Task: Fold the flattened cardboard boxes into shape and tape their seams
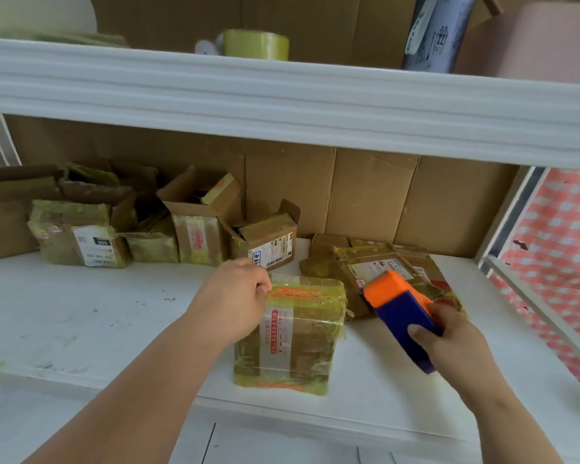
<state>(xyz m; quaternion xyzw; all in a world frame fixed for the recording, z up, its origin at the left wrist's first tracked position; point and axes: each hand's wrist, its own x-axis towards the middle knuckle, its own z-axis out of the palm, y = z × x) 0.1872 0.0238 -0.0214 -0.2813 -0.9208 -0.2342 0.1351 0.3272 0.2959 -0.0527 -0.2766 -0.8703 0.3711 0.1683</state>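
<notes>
A small cardboard box (292, 336) wrapped in yellowish tape stands folded on the white shelf (81, 313) at the centre. My left hand (235, 296) grips its upper left edge with curled fingers. My right hand (449, 339) holds a purple and orange tape dispenser (399, 306) just right of the box, tilted, its orange end raised and apart from the box. A pile of flattened cardboard boxes (382, 266) lies behind the dispenser.
Several folded boxes (201, 222) stand in a row along the back left. A cardboard sheet (365, 195) lines the back wall. An upper shelf (282, 95) overhangs, bearing a yellow tape roll (257, 45). A metal frame post (509, 212) stands at the right.
</notes>
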